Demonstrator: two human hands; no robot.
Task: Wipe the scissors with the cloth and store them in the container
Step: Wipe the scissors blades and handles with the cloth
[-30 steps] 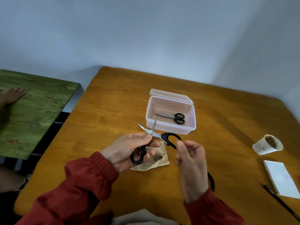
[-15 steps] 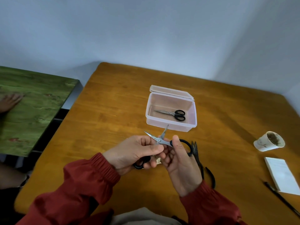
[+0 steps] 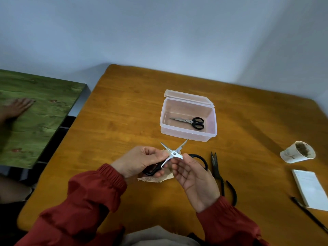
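Head view: scissors (image 3: 174, 153) are being held above the counter (image 3: 124, 121), near the container (image 3: 186, 136), with fingers of the left hand (image 3: 140, 160) and right hand (image 3: 193, 176) clamped on them. Blades are being spread wider than a moment ago, probably for wiping; the cloth (image 3: 156, 178) is lying beneath.

Pale blue-grey walls (image 3: 159, 29); orange wooden table (image 3: 124, 112); green-topped side table (image 3: 40, 110)

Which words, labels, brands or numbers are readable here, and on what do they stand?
No text can be read.
On the cup: faint marks, too blurred to read.
On the notepad: faint lines, too small to read.
On the held scissors and the container: none shows.
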